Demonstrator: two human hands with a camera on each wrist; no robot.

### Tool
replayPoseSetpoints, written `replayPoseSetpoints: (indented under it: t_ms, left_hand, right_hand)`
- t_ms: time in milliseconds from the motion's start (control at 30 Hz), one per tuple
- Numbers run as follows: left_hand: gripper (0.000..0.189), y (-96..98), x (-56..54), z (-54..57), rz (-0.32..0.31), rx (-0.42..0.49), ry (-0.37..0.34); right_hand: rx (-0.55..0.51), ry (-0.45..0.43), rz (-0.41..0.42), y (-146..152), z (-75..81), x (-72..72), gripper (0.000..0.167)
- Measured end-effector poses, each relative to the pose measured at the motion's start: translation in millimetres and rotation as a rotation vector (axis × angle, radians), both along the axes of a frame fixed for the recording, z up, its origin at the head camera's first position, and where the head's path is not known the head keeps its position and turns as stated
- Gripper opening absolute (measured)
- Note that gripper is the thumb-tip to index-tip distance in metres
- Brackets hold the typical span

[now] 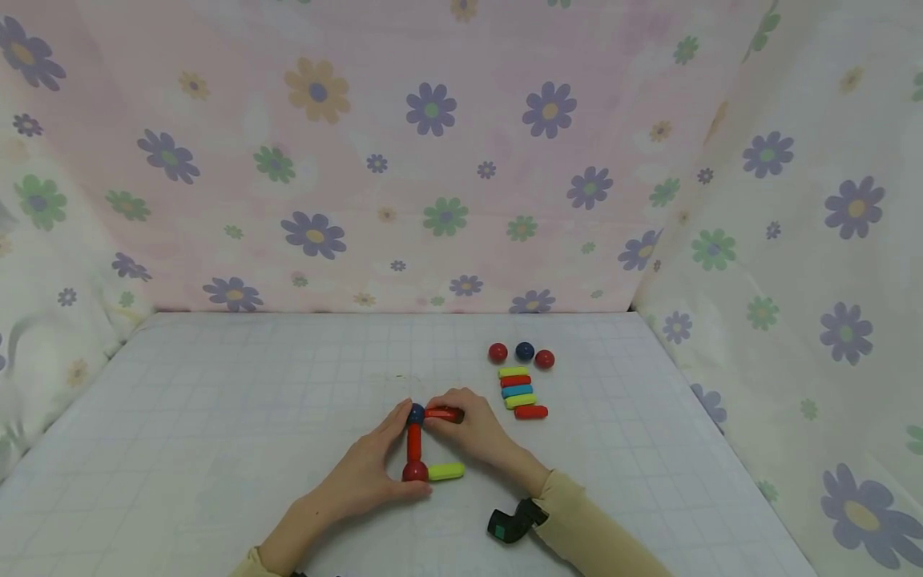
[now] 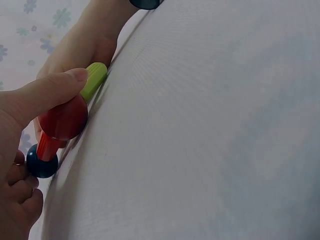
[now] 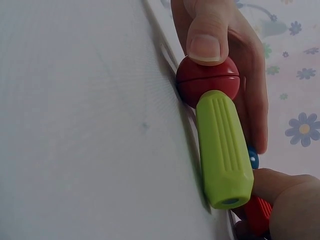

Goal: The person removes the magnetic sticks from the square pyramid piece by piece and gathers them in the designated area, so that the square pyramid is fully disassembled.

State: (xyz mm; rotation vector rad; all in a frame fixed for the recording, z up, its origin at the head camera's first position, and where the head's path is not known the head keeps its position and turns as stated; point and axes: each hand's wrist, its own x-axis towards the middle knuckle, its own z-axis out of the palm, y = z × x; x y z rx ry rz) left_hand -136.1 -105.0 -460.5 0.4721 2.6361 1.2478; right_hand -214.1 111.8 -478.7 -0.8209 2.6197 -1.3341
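A partly joined shape of toy rods and balls lies on the white table. Its red ball joins a red rod and a yellow-green rod. At the far end of that red rod sits a dark blue ball. My left hand holds the shape, thumb on the red ball and fingers against the blue one. My right hand pinches a second red rod, whose left end meets the blue ball. Whether that end is attached cannot be told. In the right wrist view the yellow-green rod partly covers this red rod.
Beyond my right hand lie two loose red balls and a dark blue ball. Below them several rods form a column, including a blue rod and a red rod. Flowered curtains border the table.
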Motion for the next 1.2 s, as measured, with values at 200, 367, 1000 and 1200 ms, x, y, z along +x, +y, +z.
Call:
replayPoseSetpoints:
  t_ms: [200, 367, 1000, 1200]
  left_hand:
    - [0.116, -1.1, -0.2, 0.2, 0.002, -0.009, 0.015]
    - [0.115, -1.7, -0.3, 0.2, 0.002, -0.008, 0.019]
    - [0.116, 2.1, -1.0, -5.4, -0.002, -0.033, -0.016]
    - [0.117, 1.4, -1.1, -3.6, 0.007, -0.056, -0.018]
  right_hand:
    - [0.002, 0.000, 0.005, -1, 1.2, -0.7, 0.019]
    - [0.011, 0.012, 0.014, -2, 1.2, -2.0, 0.019]
    - [0.024, -0.026, -0.042, 16, 10.4, 11.8, 0.023]
    - [0.005, -0.058, -0.165, 39, 14.8, 20.8, 0.028]
